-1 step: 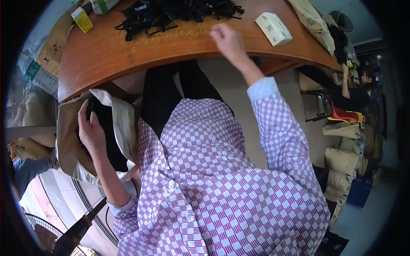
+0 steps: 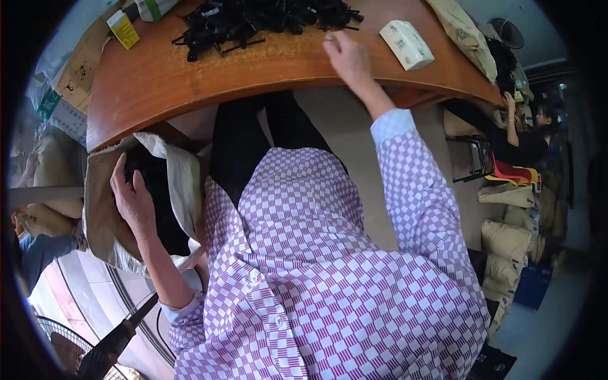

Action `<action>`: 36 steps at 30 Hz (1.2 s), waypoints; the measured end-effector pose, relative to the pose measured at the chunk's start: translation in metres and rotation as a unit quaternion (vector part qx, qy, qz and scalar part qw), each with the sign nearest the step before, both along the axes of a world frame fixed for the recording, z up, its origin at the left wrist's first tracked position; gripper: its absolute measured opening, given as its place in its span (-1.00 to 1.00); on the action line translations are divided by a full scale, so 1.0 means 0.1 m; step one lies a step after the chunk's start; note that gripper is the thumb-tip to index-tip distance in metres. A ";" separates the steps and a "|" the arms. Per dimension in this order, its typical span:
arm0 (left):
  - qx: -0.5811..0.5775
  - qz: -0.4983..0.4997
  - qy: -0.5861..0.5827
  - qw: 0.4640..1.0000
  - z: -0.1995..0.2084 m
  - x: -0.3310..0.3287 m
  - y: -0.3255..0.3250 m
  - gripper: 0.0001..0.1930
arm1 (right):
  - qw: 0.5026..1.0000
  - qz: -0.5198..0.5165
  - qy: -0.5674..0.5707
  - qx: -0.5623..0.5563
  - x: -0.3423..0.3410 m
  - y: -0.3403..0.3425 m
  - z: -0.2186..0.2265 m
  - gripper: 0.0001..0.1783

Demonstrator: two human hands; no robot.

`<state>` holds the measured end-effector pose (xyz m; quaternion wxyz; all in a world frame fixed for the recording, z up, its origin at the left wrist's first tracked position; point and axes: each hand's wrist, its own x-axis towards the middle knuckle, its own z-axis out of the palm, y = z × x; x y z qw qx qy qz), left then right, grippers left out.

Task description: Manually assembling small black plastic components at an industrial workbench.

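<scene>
My left hand is over the mouth of a whitish woven sack, index finger stretched and thumb apart. Nothing shows between its fingers. Dark contents fill part of the sack, too shadowed to name. Over the wooden table, my right hand has its fingers curled together, tips toward the pile. Whether something small is pinched in them is hidden. Just beyond lies a heap of black plastic-looking parts, some with thin rods sticking out.
The brown table curves across the top. On it stand a white tissue pack and a yellow-and-white carton. A fan is at lower left. Stacked tan sacks and another person are at right.
My right hand has shifted a little to the right along the table. My left hand has moved slightly left and down over the sack.
</scene>
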<state>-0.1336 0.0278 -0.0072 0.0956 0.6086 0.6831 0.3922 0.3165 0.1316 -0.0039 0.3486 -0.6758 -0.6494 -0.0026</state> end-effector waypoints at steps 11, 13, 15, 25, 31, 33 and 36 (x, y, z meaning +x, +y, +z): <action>0.045 -0.094 -0.047 0.993 0.09 0.59 -0.11 -0.71 | 0.984 -0.071 -0.149 -0.073 0.30 0.67 -0.07 -0.68; 0.027 -0.129 -0.143 0.981 0.05 0.65 -0.13 -0.76 | 0.985 -0.052 -0.146 -0.070 0.31 0.64 -0.09 -0.68; -0.031 -0.194 -0.317 0.928 0.01 0.81 -0.16 -0.81 | 0.987 -0.032 -0.145 -0.068 0.29 0.54 -0.10 -0.68; -0.401 -0.174 -0.759 0.483 -0.03 1.97 0.38 -0.46 | 0.940 0.296 -0.101 -0.135 -0.73 -0.43 0.16 -0.80; -0.338 -0.172 -0.837 0.396 -0.35 1.66 0.33 -0.76 | 0.892 0.433 0.009 -0.127 -1.17 -0.67 0.19 -0.70; -0.333 -0.107 -0.864 0.361 -0.29 1.47 0.27 -0.87 | 0.911 0.389 0.020 -0.138 -1.22 -0.54 0.30 -0.69; -0.268 -0.105 -0.864 0.413 -0.01 1.04 0.23 -0.88 | 0.949 0.313 -0.008 -0.027 -1.22 -0.06 0.17 -0.72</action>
